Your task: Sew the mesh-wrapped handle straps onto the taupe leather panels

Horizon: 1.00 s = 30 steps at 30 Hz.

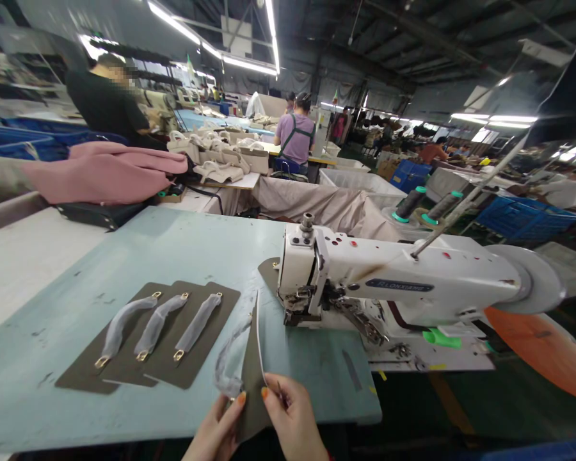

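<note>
My left hand (219, 424) is closed on the lower left edge of an olive-brown bag panel (253, 365), thumb on top. The panel is tilted up on edge, and a plastic-wrapped handle (224, 365) with gold fittings hangs on its left side. My right hand (294, 410) pinches the panel's right edge; a small dark thing shows by its fingers, too little to name. To the left, several matching panels (196, 368) lie overlapping, each with a wrapped handle. Right of my hands stands a white sewing machine (365, 262), with another panel piece (269, 274) partly hidden behind its head.
The pale green tabletop (139, 422) ends at a front edge near my hands. Pink cloth (110, 165) sits on a black case at the back left. Thread cones (409, 203) stand behind the machine. A person in black (105, 102) and one in purple (295, 136) work beyond.
</note>
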Available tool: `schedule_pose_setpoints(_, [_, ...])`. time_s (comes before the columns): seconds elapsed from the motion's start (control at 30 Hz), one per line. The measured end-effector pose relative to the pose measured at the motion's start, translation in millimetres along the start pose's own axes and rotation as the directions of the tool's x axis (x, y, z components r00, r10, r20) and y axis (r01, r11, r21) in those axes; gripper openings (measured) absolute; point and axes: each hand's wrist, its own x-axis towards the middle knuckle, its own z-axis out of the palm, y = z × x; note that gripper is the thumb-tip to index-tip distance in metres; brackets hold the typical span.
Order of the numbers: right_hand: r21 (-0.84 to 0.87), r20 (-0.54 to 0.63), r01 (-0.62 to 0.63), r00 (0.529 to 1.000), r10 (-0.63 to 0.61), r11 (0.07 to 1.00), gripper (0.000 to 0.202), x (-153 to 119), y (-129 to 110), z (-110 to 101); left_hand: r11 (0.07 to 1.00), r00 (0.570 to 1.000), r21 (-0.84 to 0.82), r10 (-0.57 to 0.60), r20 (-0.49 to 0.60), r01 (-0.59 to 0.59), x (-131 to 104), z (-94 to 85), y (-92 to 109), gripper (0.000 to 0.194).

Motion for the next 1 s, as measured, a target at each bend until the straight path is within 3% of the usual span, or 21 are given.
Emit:
schedule_pose_setpoints(0.1, [0.069,0.056,-0.006,0.998,0.002,0.998,0.034,14.9,-6.3,-1.7,0.989,0.975,-0.08,-0.109,0.193,0.126,4.8,13.1,26.8,0.047])
schedule_pose_setpoints(0.27, [0.121,0.003,-0.105,0.994,0.106,0.987,0.027,46.9,-7.3,-8.3,0.998,0.973,-0.002,0.058,0.224,-0.059,39.2,44.1,65.2,0.034])
schedule_pose_setpoints(0.4, [0.039,-0.042,-0.155,0.987,0.156,0.987,0.038,64.4,-9.8,-16.1,0.989,0.955,-0.019,0.148,0.259,-0.148,73.1,64.3,80.8,0.033])
schedule_pose_setpoints(0.6, [0.085,-0.099,-0.138,0.984,0.146,0.987,0.036,81.8,-9.6,-19.9,0.99,0.95,0.01,0.13,0.284,-0.139,102.7,81.0,95.6,0.032])
schedule_pose_setpoints(0.87, [0.117,-0.184,-0.118,0.973,0.138,0.986,0.041,91.1,7.6,-15.8,0.977,0.937,0.04,0.189,0.295,-0.209,122.6,81.2,93.6,0.03])
schedule_pose_setpoints(1.0, [0.125,-0.186,-0.122,0.972,0.144,0.985,0.039,89.8,10.0,-14.9,0.978,0.929,0.111,0.128,0.348,-0.176,123.3,79.1,96.9,0.035])
